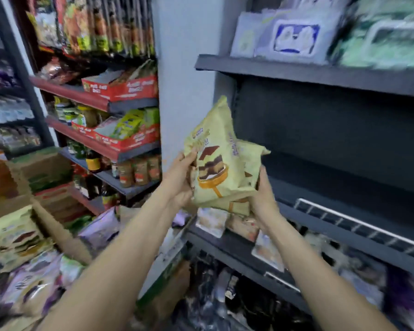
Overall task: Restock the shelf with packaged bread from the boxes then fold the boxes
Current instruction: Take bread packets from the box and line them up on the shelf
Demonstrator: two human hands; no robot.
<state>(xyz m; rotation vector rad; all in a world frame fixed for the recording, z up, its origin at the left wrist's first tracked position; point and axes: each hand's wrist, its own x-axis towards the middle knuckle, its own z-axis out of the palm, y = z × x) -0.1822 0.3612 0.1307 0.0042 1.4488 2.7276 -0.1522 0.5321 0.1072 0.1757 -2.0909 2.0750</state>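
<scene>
Head view: left hand (181,180) and right hand (263,194) grip a stack of bread packs (221,163), held just before the bare dark shelf (344,187). Restocking step is underway, boxes unfolded. Next move likely requires setting packs onto the shelf.

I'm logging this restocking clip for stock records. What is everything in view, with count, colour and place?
yellow bread packs: at least two, pale yellow with a brown cake picture, held stacked in front of the dark shelf
dark shelf: one bare grey tier, right of centre
wrapped packs: several, white, blue and green, blurred, on the top right tier
cardboard boxes: at least two, brown, lower left, holding yellow and purple packs
red display cartons: two, red, on the left red shelves
bottles and jars: many, mixed colours, lower left shelves
left hand: fingers curled round the packs' left edge
right hand: grips the packs' right side
</scene>
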